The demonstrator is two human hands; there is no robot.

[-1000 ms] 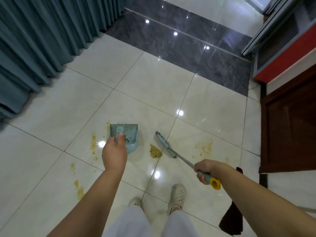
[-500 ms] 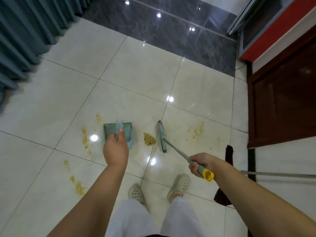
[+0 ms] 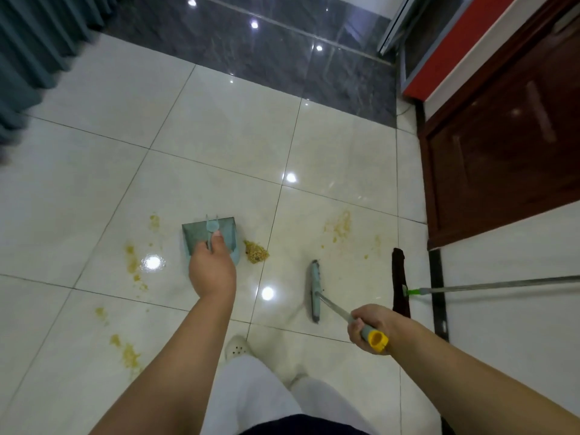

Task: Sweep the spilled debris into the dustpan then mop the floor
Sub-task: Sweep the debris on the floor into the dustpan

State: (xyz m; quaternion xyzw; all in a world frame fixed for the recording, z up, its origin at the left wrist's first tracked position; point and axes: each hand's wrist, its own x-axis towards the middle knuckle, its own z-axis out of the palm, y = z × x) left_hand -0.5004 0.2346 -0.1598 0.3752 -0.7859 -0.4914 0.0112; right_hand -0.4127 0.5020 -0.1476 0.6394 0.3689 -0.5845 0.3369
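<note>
Left hand is gripping the upright handle of the teal dustpan, thumb lying along the stem; the pan is sitting on the cream floor tiles with its right edge just beside a small heap of yellow-brown debris, not quite touching as far as can be told; right hand is curling round the grey grip of the broom handle, just below the yellow end cap; the broom head is lying nearer and to the right of the heap, well apart from it, running near-to-far; thin smears of debris are showing far right of the broom head, and more streaks are trailing to the left of the dustpan and nearer left; a dark mop pad is lying flat on the floor at right, its metal pole running off toward the right edge by a green joint; dark wooden cabinet standing far right; teal curtain hanging far left; a band of dark grey tile crossing the far floor; one pale clog and white trouser legs are showing at the near edge.
</note>
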